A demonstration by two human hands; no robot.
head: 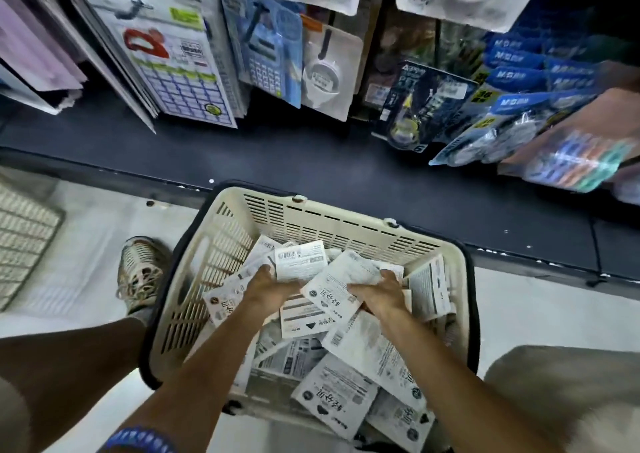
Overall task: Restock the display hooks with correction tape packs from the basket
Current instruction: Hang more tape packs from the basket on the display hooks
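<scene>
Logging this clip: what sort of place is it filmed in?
Most likely a stationery shop aisle. Carded goods such as a calculator pack hang on display over a dark shelf, and a cream shopping basket of white packs sits on the floor.

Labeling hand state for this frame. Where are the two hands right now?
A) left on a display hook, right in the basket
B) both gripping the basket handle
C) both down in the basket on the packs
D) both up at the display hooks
C: the left hand and right hand both reach into the cream basket, fingers curled on white packs; neither touches the hanging display.
</scene>
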